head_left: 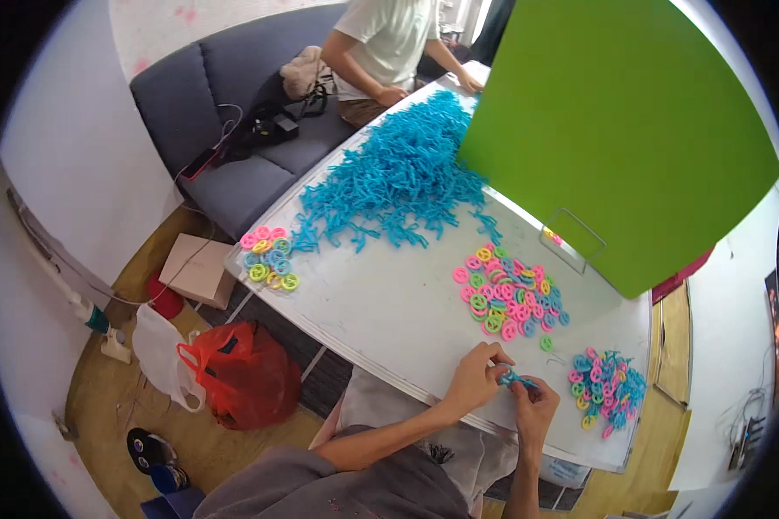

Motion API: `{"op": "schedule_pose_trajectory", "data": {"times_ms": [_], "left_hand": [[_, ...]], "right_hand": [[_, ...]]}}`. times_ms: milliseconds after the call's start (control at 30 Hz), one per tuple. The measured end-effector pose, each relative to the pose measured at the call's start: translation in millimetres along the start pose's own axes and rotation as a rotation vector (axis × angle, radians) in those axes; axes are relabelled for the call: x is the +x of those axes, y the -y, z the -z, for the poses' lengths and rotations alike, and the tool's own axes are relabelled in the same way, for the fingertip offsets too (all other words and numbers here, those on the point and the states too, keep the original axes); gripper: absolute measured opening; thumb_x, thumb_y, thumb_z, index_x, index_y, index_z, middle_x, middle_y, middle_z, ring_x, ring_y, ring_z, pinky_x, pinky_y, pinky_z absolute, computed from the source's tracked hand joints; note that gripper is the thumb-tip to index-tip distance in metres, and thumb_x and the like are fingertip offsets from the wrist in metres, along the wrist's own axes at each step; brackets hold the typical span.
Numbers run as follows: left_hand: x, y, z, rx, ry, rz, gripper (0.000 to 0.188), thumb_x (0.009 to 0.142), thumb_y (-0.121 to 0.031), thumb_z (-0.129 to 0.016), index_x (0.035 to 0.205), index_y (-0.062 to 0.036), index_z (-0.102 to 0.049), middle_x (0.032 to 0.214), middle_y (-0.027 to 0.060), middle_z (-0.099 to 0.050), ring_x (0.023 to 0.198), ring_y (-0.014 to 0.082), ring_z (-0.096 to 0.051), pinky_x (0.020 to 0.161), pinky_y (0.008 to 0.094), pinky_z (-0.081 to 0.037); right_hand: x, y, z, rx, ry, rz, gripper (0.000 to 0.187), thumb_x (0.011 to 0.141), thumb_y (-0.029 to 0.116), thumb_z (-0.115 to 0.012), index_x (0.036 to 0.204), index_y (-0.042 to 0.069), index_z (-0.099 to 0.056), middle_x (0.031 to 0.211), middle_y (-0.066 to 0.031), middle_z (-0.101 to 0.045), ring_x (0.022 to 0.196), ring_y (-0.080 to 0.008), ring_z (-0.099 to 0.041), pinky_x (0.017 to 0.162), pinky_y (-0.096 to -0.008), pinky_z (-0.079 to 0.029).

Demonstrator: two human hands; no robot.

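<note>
My left hand [476, 374] and my right hand [535, 406] meet near the front edge of the white table [389, 303], both pinching a small blue plastic piece [514, 377]. Just beyond them lies a loose spread of pink, green, yellow and blue plastic rings [506, 290]. To the right of my hands sits a heap of assembled blue pieces with rings [608, 389]. A large pile of blue plastic pieces [398, 177] covers the far part of the table. A smaller cluster of rings [268, 257] lies at the table's left corner.
A big green board [623, 130] stands on a clear holder at the right. Another person [389, 48] sits on a dark blue sofa [234, 112] beyond the table. On the floor at left are a red bag [242, 372], a white bag [160, 350] and a cardboard box [199, 270].
</note>
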State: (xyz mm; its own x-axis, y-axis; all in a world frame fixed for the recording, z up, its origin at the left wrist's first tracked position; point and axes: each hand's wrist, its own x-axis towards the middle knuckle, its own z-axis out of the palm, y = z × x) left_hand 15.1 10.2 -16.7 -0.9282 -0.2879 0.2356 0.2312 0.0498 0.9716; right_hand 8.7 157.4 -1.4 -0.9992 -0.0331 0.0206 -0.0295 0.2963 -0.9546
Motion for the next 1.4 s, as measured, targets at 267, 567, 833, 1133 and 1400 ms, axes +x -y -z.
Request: {"op": "schedule_pose_trajectory", "data": {"times_ms": [267, 567, 833, 1133, 1400], "left_hand": [[17.3, 2.0, -6.5, -0.229, 0.166, 0.345, 0.008, 0.088, 0.003, -0.056, 0.094, 0.0010, -0.061, 0.079, 0.0065, -0.060, 0.065, 0.0101, -0.057, 0.059, 0.0250, -0.045], [4.4, -13.8, -13.8, 0.161, -0.083, -0.103, 0.016, 0.084, 0.009, -0.052, 0.092, -0.0012, -0.062, 0.077, 0.0083, -0.059, 0.068, 0.0148, -0.060, 0.057, 0.0265, -0.047], [6.3, -14.5, 11.6, 0.042, 0.130, 0.223, 0.012, 0.085, 0.000, -0.061, 0.097, -0.0004, -0.061, 0.098, 0.0059, -0.062, 0.079, 0.0135, -0.063, 0.061, 0.0291, -0.053], [12.8, -23.8, 15.8, -0.302, 0.142, 0.325, 0.008, 0.091, 0.001, -0.056, 0.098, 0.0039, -0.057, 0.097, 0.0097, -0.062, 0.088, 0.0155, -0.064, 0.076, 0.0306, -0.058], [9.8, -16.2, 11.8, -0.250, 0.106, 0.326, 0.004, 0.091, 0.003, -0.055, 0.092, 0.0053, -0.058, 0.092, 0.0099, -0.063, 0.082, 0.0151, -0.064, 0.076, 0.0285, -0.057]], "right_hand": [[2.4, 2.7, 0.8, -0.103, -0.089, 0.033, 0.013, 0.083, 0.002, -0.066, 0.093, -0.007, -0.065, 0.079, -0.0074, -0.067, 0.072, -0.0110, -0.062, 0.066, -0.0225, -0.049], [14.7, -5.0, -10.7, 0.159, -0.088, 0.010, 0.015, 0.083, 0.004, -0.067, 0.094, -0.006, -0.067, 0.077, -0.0057, -0.067, 0.068, -0.0077, -0.058, 0.060, -0.0217, -0.046], [13.6, 16.7, -3.9, -0.005, -0.008, 0.093, 0.014, 0.084, 0.004, -0.067, 0.094, -0.006, -0.067, 0.081, -0.0090, -0.069, 0.075, -0.0104, -0.063, 0.067, -0.0223, -0.049], [10.0, 19.9, -4.8, 0.139, 0.013, 0.058, 0.014, 0.081, 0.005, -0.069, 0.092, -0.004, -0.069, 0.080, -0.0070, -0.069, 0.078, -0.0111, -0.064, 0.070, -0.0248, -0.049], [0.9, 12.1, -8.3, -0.001, -0.019, 0.174, 0.013, 0.083, 0.001, -0.068, 0.094, -0.005, -0.067, 0.082, -0.0088, -0.069, 0.079, -0.0131, -0.065, 0.071, -0.0242, -0.051]]}}
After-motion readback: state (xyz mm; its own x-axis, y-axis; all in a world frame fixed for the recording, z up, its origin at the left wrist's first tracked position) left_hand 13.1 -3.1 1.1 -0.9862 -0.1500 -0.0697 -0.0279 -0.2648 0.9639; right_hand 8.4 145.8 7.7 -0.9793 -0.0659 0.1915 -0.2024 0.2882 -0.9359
